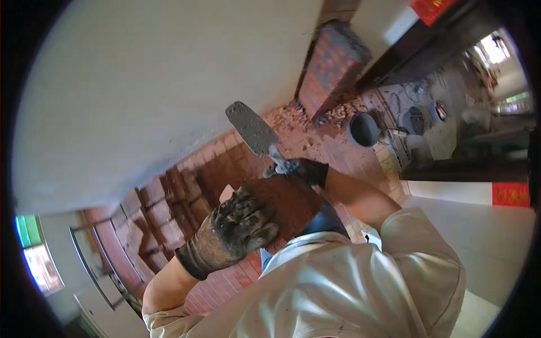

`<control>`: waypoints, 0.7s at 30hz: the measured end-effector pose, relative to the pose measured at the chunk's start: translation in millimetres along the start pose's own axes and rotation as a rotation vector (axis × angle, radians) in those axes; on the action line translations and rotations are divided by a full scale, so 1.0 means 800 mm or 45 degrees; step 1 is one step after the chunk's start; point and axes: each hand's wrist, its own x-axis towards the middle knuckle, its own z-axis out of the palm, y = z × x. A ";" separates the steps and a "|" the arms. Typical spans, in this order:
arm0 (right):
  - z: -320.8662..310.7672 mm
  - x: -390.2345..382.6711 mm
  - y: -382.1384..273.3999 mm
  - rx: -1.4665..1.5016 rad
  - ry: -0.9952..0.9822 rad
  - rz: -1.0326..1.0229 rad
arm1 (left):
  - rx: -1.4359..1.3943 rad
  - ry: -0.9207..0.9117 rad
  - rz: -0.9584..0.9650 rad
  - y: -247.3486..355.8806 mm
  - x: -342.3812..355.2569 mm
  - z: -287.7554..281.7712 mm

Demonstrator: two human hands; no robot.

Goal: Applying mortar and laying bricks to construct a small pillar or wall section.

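Beside the pale wall (152, 96), above a red tiled floor (225, 281), the worker bends over a reddish-brown brick (296, 208) held close in front of the body. The gloved left hand (239, 225) has its fingers bent over the brick's near-left side, clamped on it. The right hand (309, 171), in a dark glove, is closed around the handle end of a trowel (251, 128); its blade points away and to the left, with grey smears and specks on it. From where I stand I can't tell whether the right hand also touches the brick.

Stacked bricks (160, 211) lie to the left, along the foot of the wall. Farther off stands a short brick pier (329, 70), with rubble (338, 111) at its base and a dark bucket (364, 129) just beside that.

I'd judge this to be the readying of a brick for laying, perhaps between scraping it and spreading mortar. The next move seems to call for a steady left grip, with the brick's face turned up, while the right wrist brings the blade flat across it.
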 end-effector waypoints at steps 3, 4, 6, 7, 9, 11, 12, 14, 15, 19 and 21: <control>0.025 -0.092 -0.033 0.476 0.127 -0.111 | -0.084 -0.107 0.146 0.016 0.097 0.000; 0.020 -0.124 -0.040 0.525 0.191 0.041 | -0.113 -0.117 0.169 0.022 0.127 0.005; 0.017 -0.196 -0.049 0.602 0.128 -0.117 | -0.148 -0.222 0.197 0.022 0.183 0.025; 0.008 -0.230 -0.053 0.695 0.076 -0.253 | -0.167 -0.212 0.229 0.024 0.211 0.034; -0.033 -0.292 -0.058 0.537 0.249 -0.314 | -0.148 -0.239 0.287 0.025 0.271 0.046; -0.074 -0.352 -0.063 0.360 0.500 -0.356 | -0.282 0.051 -0.027 0.047 0.324 0.066; -0.088 -0.383 -0.064 0.372 0.504 -0.350 | -0.404 0.348 -0.346 0.056 0.349 0.081; -0.117 -0.428 -0.073 0.428 0.817 -0.596 | -1.158 0.830 -0.671 0.072 0.390 0.169; -0.116 -0.441 -0.108 0.555 0.854 -0.608 | -1.968 0.999 -0.829 0.075 0.397 0.212; -0.176 -0.491 -0.123 0.131 1.324 -0.601 | -1.709 0.965 -1.031 0.094 0.503 0.311; -0.209 -0.502 -0.124 0.066 1.438 -0.506 | -1.823 0.885 -1.087 0.057 0.548 0.347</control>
